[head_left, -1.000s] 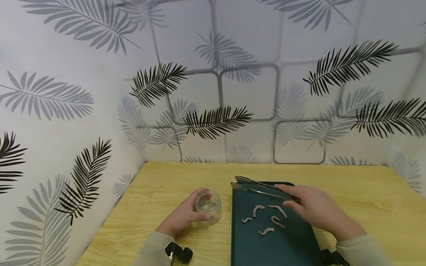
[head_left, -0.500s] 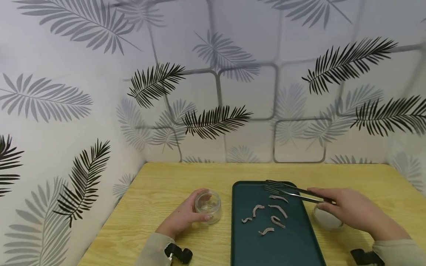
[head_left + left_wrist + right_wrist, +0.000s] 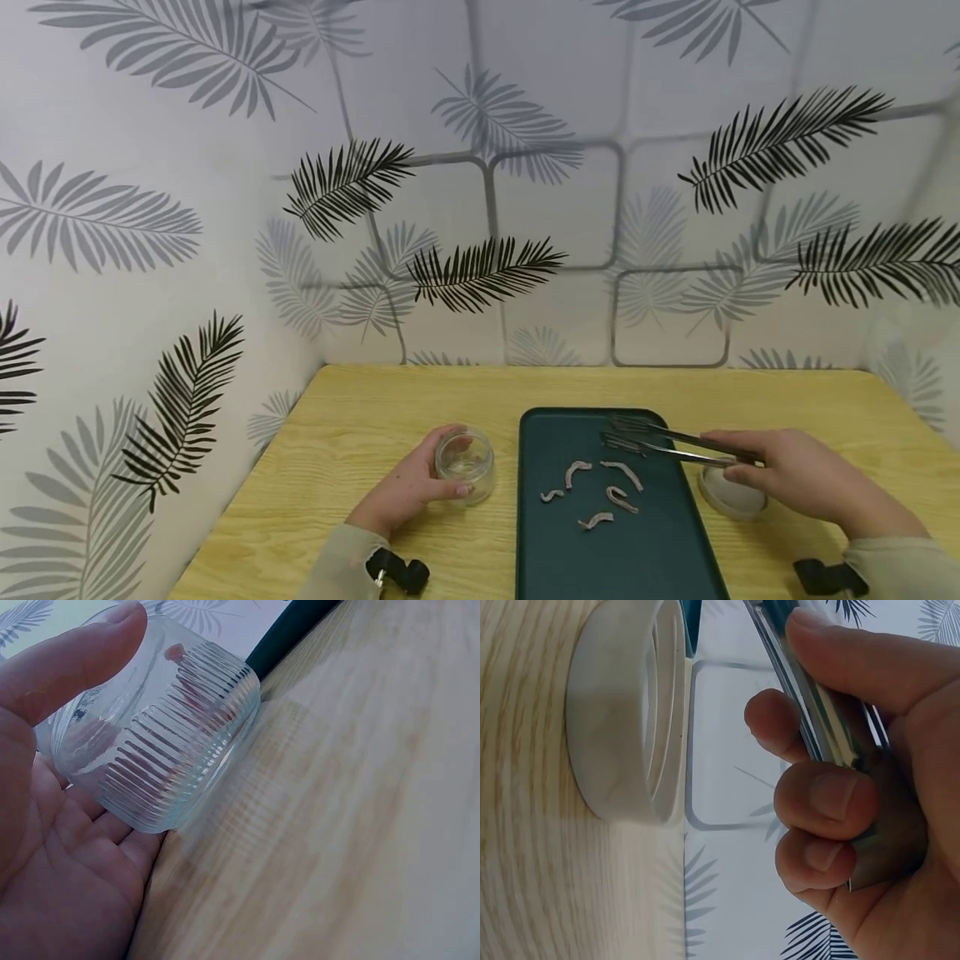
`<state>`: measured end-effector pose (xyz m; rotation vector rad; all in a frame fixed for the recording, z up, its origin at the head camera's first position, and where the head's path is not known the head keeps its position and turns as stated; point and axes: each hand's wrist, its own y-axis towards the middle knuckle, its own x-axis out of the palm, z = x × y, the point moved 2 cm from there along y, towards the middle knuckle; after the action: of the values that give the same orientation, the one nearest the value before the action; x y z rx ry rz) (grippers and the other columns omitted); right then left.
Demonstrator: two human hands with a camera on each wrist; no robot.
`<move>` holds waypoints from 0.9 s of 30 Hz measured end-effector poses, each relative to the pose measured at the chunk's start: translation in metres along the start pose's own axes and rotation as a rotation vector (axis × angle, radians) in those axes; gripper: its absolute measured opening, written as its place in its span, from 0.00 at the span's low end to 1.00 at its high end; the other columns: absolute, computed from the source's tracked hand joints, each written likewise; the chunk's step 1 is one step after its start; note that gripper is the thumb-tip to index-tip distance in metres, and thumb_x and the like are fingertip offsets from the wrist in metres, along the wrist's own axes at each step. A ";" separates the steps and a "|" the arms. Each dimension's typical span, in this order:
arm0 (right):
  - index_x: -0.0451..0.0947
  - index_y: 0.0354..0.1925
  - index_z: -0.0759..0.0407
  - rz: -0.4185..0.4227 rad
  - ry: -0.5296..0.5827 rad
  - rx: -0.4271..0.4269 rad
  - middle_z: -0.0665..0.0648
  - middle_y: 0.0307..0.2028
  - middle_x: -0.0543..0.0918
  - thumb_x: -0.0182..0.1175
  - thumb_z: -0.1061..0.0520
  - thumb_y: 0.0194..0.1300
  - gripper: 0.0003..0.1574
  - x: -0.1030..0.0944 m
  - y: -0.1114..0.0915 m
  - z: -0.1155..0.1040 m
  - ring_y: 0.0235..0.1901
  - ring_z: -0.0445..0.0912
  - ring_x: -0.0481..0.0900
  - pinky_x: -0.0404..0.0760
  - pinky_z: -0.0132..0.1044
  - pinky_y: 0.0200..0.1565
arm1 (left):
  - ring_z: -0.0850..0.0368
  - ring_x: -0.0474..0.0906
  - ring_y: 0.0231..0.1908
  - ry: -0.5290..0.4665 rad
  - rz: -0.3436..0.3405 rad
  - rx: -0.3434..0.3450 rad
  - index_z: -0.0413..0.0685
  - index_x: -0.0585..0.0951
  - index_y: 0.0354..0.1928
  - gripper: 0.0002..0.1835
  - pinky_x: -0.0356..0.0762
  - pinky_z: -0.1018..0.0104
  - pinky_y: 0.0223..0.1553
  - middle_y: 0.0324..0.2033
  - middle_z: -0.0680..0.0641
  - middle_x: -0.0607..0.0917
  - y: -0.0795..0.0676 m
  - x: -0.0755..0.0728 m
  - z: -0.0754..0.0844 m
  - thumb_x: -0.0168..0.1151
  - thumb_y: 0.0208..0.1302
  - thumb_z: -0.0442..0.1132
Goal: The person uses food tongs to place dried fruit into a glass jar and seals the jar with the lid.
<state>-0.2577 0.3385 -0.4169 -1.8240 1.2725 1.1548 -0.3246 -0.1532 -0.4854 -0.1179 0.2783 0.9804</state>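
Note:
My left hand point(image 3: 408, 483) grips a clear glass jar point(image 3: 465, 467), thumb on the near side and fingers behind. The jar stands upright on the table; its ribbed wall point(image 3: 180, 735) shows in the left wrist view. My right hand point(image 3: 806, 479) holds metal tongs point(image 3: 682, 446), fingers curled round the handle point(image 3: 817, 712) in the right wrist view. The slotted tong tips hover over or touch the far right of a dark green tray point(image 3: 600, 567). Several thin brownish, curled strips point(image 3: 621, 500) lie on the tray. Whether a strip is between the tips I cannot tell.
A round white lid point(image 3: 731, 492) lies on the table right of the tray, partly under my right hand; its raised rim point(image 3: 615, 712) shows in the right wrist view. A leaf-patterned wall point(image 3: 480, 317) stands behind the wooden table point(image 3: 390, 400).
My right hand and the tongs have moved right, uncovering the lid. The tong tips have since come down over the farthest strip. The left hand and jar have stayed put.

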 end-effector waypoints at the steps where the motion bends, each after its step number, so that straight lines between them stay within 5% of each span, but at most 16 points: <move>1: 0.75 0.69 0.50 -0.004 0.000 0.002 0.59 0.56 0.83 0.65 0.44 0.69 0.33 0.000 0.000 0.001 0.46 0.50 0.83 0.79 0.49 0.41 | 0.47 0.64 0.70 0.003 0.000 -0.004 0.53 0.58 0.77 0.45 0.57 0.47 0.68 0.72 0.45 0.68 0.000 0.000 0.001 0.73 0.64 0.40; 6: 0.76 0.68 0.50 -0.026 0.001 0.026 0.56 0.52 0.85 0.65 0.45 0.69 0.32 0.003 0.001 0.003 0.32 0.38 0.74 0.70 0.42 0.33 | 0.47 0.64 0.70 0.006 0.000 -0.008 0.53 0.58 0.77 0.45 0.57 0.46 0.68 0.72 0.45 0.68 0.000 -0.001 0.002 0.73 0.63 0.41; 13: 0.76 0.68 0.50 -0.051 0.001 0.036 0.45 0.40 0.83 0.66 0.47 0.69 0.31 0.008 0.003 0.005 0.26 0.39 0.69 0.68 0.42 0.32 | 0.47 0.64 0.70 -0.002 -0.012 -0.006 0.54 0.59 0.77 0.44 0.58 0.48 0.67 0.72 0.45 0.68 -0.001 -0.001 0.001 0.72 0.64 0.42; 21: 0.79 0.65 0.51 -0.009 -0.025 -0.018 0.56 0.53 0.85 0.66 0.49 0.68 0.28 0.012 0.003 0.008 0.45 0.50 0.83 0.79 0.49 0.41 | 0.46 0.63 0.70 -0.010 -0.015 -0.005 0.54 0.59 0.77 0.43 0.58 0.48 0.67 0.72 0.44 0.67 -0.002 0.000 0.002 0.72 0.65 0.41; 27: 0.79 0.65 0.51 -0.010 -0.021 -0.008 0.58 0.54 0.85 0.67 0.50 0.68 0.28 0.012 0.004 0.010 0.52 0.59 0.82 0.79 0.58 0.47 | 0.47 0.64 0.70 -0.006 -0.007 -0.007 0.54 0.60 0.76 0.43 0.59 0.48 0.67 0.72 0.44 0.68 -0.001 0.000 0.000 0.73 0.64 0.40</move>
<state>-0.2622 0.3412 -0.4322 -1.8174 1.2477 1.1715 -0.3242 -0.1534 -0.4856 -0.1220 0.2694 0.9746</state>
